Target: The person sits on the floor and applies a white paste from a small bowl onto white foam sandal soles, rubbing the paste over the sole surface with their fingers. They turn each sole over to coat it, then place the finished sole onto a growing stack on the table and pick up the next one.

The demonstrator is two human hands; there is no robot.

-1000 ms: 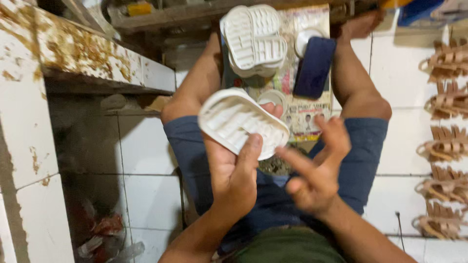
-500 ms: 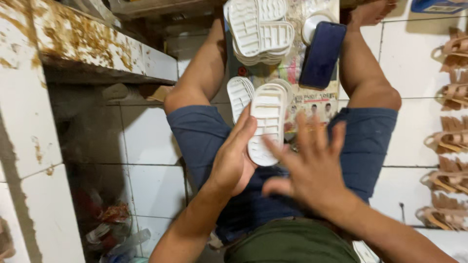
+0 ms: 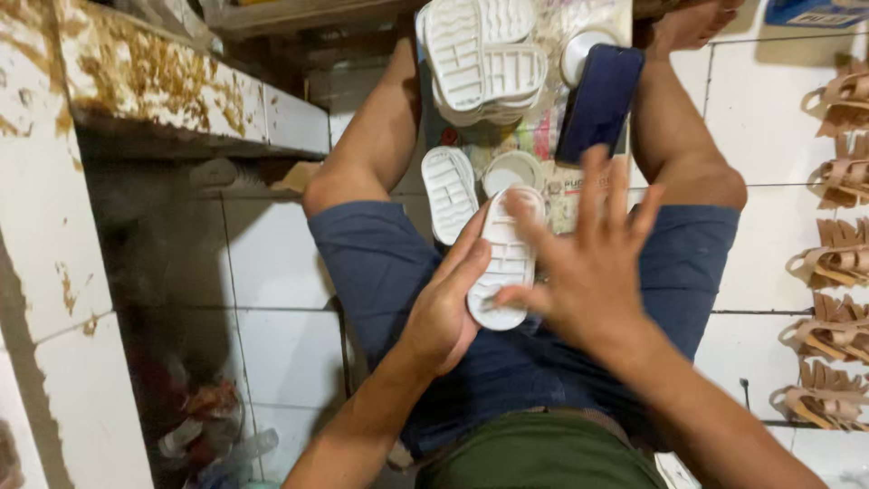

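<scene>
My left hand point(image 3: 448, 303) grips a white ribbed shoe sole point(image 3: 501, 272) by its left edge, held upright over my lap. My right hand point(image 3: 584, 258) is spread flat with its fingers apart, pressing on the sole's right side. A second white sole point(image 3: 449, 192) lies flat just beyond, between my knees. Farther off a stack of white soles point(image 3: 480, 59) sits on printed paper point(image 3: 566, 195), with a dark blue phone point(image 3: 599, 101) beside it.
A round white lid point(image 3: 511, 169) lies next to the second sole. Tan sandal straps point(image 3: 842, 263) line the white tiled floor at the right. A stained tiled ledge point(image 3: 136, 81) rises at the left, with litter point(image 3: 204, 430) beneath it.
The sole has turned from lying broad across my left hand to standing lengthwise. My right hand has moved over its right side, fingers spread. The view has shifted closer.
</scene>
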